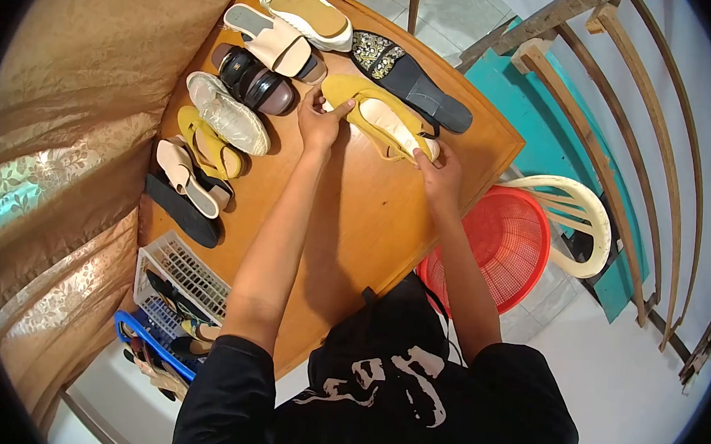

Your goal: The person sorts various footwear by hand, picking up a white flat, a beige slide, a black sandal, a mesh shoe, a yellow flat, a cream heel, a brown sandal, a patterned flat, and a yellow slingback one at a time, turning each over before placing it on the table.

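Note:
A yellow flat shoe (371, 97) with a pale insole is held between my two hands over the wooden table. Closed on its left end, my left hand (321, 126) has the thumb on the upper near the opening. My right hand (441, 174) pinches the right end, thumb at the rim. Just beyond the shoe lies a black slide sandal (411, 81) with a patterned strap. Near my left hand are a beige slide (279, 45) and a dark slide with black straps (254, 83). A white flat shoe (308, 12) sits at the far edge.
Along the table's (355, 222) left side lie a pale woven shoe (227, 114), a yellow sandal (206, 145), a beige sandal (185, 177) and a black shoe (181, 211). A white basket (192, 264), red basket (494, 248), plastic chair (595, 218) and curtain (107, 122) surround the table.

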Demonstrator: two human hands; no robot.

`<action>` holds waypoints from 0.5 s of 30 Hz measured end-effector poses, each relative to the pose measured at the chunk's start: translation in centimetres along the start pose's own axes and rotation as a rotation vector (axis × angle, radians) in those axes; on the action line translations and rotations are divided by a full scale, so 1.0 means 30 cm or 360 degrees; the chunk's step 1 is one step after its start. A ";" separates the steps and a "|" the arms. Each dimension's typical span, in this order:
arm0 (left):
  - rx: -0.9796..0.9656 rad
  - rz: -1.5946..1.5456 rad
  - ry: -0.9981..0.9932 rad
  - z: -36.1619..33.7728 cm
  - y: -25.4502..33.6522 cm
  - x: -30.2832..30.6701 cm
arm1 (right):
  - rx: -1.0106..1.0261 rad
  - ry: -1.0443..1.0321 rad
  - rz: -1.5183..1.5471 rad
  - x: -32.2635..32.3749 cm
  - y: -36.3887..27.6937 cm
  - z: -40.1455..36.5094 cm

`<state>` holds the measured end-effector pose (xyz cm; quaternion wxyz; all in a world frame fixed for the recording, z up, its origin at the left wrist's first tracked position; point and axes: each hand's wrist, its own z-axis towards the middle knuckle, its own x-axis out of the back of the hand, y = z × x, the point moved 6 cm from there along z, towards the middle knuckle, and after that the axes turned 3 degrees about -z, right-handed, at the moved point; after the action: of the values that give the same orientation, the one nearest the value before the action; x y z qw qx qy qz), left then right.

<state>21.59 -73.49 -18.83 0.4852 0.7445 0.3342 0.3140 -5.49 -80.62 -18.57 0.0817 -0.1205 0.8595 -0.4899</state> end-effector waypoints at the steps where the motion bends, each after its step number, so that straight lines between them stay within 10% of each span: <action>1: -0.0002 -0.0029 0.0004 0.002 0.007 -0.004 | -0.0007 0.0029 -0.0032 -0.003 -0.007 0.002; 15: -0.0129 0.0188 -0.0115 -0.219 -0.008 0.118 | 0.0042 -0.0040 -0.0071 0.049 -0.064 -0.131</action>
<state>18.37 -67.20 -16.37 0.5075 0.7535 0.2590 0.3281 -7.67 -78.76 -14.95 0.0830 -0.1447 0.8490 -0.5014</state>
